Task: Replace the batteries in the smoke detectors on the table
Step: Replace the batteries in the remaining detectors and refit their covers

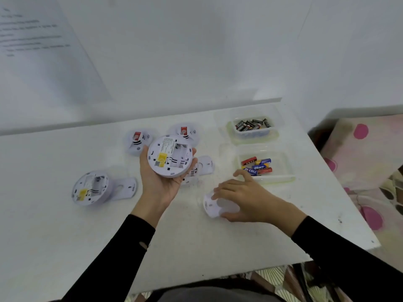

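Note:
My left hand [156, 182] holds a round white smoke detector [170, 155] back side up above the table; its battery slots look empty. My right hand [242, 197] rests on a white cover plate [212, 205] lying on the table, fingers curled over it. Another opened detector [90, 188] lies at the left beside its cover plate [126, 186]. Two detectors with red buttons [138, 141] [185, 131] sit face up further back. A third cover plate [205, 164] lies behind the held detector.
At the right, a clear tub [253, 127] holds several dark batteries, and a nearer clear tub [266, 168] holds several red and blue ones. The white table [239, 247] ends close on the right, where a pink-flowered cloth [359, 153] lies. A wall stands behind.

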### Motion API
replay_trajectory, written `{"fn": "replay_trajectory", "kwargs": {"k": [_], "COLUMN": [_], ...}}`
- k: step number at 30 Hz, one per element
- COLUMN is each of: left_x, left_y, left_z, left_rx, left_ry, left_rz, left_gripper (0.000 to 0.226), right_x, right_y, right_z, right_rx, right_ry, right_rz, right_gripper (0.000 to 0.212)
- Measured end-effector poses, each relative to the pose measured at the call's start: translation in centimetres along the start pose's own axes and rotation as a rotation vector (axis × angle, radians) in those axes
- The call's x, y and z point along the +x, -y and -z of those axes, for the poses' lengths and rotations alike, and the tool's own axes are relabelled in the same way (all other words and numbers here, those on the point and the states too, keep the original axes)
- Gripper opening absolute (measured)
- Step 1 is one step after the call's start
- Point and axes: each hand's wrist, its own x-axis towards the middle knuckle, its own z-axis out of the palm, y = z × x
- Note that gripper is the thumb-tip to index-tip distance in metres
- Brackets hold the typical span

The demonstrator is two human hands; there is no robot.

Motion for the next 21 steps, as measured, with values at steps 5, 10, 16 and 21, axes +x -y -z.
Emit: {"fn": "replay_trajectory", "kwargs": {"k": [5,10,16,21], "left_x": [-0.1,-0.2,1.4,3.7], "left_y": [-5.6,-13.5,-22.5,-26.3], "left_z": [2.2,5.7,11.3,15.7], "left_rx": [-0.007,-0.007,0.186,0.456], "left_ry": [0.002,-0.069,-0.149,-0.270], "left_rz": [-0.029,-0.109,-0.208,-0.196], "left_gripper": [0.073,0.058,0.051,0.045], "right_x": [5.9,14.7,26.0,33.3], "right_y": [3.2,6.1,8.9,9.8], "right_z": [2.0,2.0,0.0,-2.8], "right_rx": [0.054,0.115,0.199,0.311], "right_ry": [-0.163,-0.181,-0.112,-0.001], "right_rz": [-0.001,0.013,-0.027,-0.152], "right_gripper": [0.039,0.040,0.046,0.050]}}
